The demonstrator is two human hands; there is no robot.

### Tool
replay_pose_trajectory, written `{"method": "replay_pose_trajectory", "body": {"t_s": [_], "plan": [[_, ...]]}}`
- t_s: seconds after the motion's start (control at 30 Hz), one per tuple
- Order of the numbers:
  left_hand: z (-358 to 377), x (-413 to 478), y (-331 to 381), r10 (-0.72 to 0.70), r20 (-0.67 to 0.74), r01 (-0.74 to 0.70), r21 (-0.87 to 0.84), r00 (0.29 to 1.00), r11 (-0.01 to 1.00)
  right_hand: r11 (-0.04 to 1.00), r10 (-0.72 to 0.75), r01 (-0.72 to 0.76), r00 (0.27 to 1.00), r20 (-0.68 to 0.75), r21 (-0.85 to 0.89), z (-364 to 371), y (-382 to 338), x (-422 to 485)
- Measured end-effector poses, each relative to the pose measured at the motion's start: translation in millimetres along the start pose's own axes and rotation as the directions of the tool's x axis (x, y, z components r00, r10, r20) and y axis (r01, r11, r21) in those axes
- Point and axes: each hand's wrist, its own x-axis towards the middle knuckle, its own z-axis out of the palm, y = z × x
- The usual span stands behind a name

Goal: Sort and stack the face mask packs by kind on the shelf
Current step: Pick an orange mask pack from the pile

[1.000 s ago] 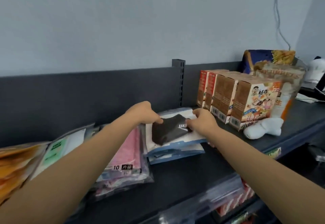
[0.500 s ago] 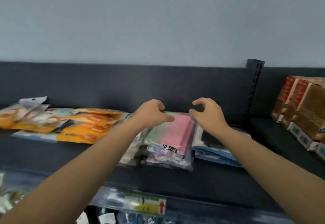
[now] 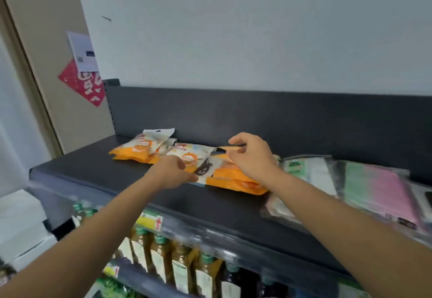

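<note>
— What is all this lying on?
— Everything is sitting on a dark grey metal shelf (image 3: pixel 117 169) running across the middle of the frame. A dark back panel (image 3: pixel 257 115) is standing up behind it against a pale grey wall (image 3: pixel 233 29).

— And where are the masks?
— A heap of orange-and-white plastic mask packs (image 3: pixel 140 150) is lying flat and overlapping at the centre-left of the shelf, close to the back panel. At the right edge of the frame, clear bags of pink and green masks (image 3: pixel 378 185) are lying stacked. A clear bag with a green label (image 3: pixel 301 169) is lying between them and the orange heap.

— What are the hands doing?
— The left hand (image 3: pixel 173 171), at the centre of the frame, is curling its fingers and thumb round the near edge of a white pack with a black mask printed on it (image 3: pixel 207 168). The right hand (image 3: pixel 253 157), just to the right, is pinching the raised edge of an orange pack (image 3: pixel 225 150) between thumb and fingertips, holding that edge up off the heap.

— Anything else in the room?
— At the upper left, a beige door panel (image 3: pixel 42 40) is carrying a white printed notice (image 3: pixel 83 52) above a red diamond-shaped decoration (image 3: pixel 81 82). At the bottom centre, under the shelf, bottles of amber liquid with green caps (image 3: pixel 182 267) are standing in a row. A yellow price tag with a red arrow (image 3: pixel 152 221) is sitting on the shelf's front rail.
</note>
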Motion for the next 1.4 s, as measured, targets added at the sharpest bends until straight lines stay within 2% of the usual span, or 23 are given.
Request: {"method": "replay_pose_trajectory", "body": {"t_s": [0.1, 0.2, 0.3, 0.4, 0.57, 0.77, 0.87, 1.0, 1.1, 1.2, 1.3, 1.37, 1.4], "plan": [[-20, 21, -48, -0.039, 0.108, 0.038, 0.007, 0.993, 0.999, 0.995, 0.068, -0.06, 0.993, 0.096, -0.083, 54, -27, 17], [-29, 41, -79, -0.044, 0.155, 0.029, 0.097, 0.987, 0.995, 0.957, 0.159, -0.105, 0.97, 0.186, -0.27, 94, -45, 29], [-30, 62, -95, 0.009, 0.127, -0.023, 0.104, 0.992, 0.994, 0.881, 0.276, -0.14, 0.928, 0.251, -0.453, 121, -50, 42], [-32, 82, -101, 0.059, 0.093, -0.066, 0.079, 0.994, 0.995, 0.814, 0.373, -0.155, 0.878, 0.299, -0.56, 138, -47, 56], [-30, 106, -113, 0.122, 0.061, -0.131, 0.177, 0.991, 0.976, 0.77, 0.464, -0.186, 0.82, 0.335, -0.611, 158, -32, 75], [-28, 119, -116, 0.154, 0.049, -0.16, 0.169, 0.987, 0.972, 0.723, 0.566, -0.336, 0.789, 0.239, -0.604, 175, -20, 97], [-27, 118, -115, 0.231, 0.041, -0.234, 0.165, 0.972, 0.958, 0.7, 0.609, -0.414, 0.772, 0.184, -0.582, 184, -21, 101], [-28, 117, -116, 0.337, 0.086, -0.345, 0.105, 0.938, 0.933, 0.702, 0.63, -0.551, 0.776, 0.031, -0.451, 191, -26, 102], [-34, 114, -118, 0.362, 0.082, -0.367, 0.047, 0.928, 0.929, 0.698, 0.638, -0.615, 0.767, -0.07, -0.367, 193, -33, 99], [-41, 111, -125, 0.328, 0.1, -0.331, 0.016, 0.939, 0.943, 0.714, 0.636, -0.649, 0.758, -0.142, -0.263, 191, -45, 89], [-51, 111, -134, 0.272, 0.13, -0.263, -0.085, 0.953, 0.961, 0.733, 0.617, -0.659, 0.748, -0.242, -0.167, 180, -59, 74], [-61, 106, -138, 0.203, 0.21, -0.131, -0.31, 0.956, 0.942, 0.737, 0.619, -0.668, 0.73, -0.29, -0.107, 171, -67, 62], [-66, 101, -140, 0.166, 0.287, -0.021, -0.449, 0.943, 0.893, 0.73, 0.63, -0.679, 0.712, -0.309, -0.077, 167, -69, 57]]}}
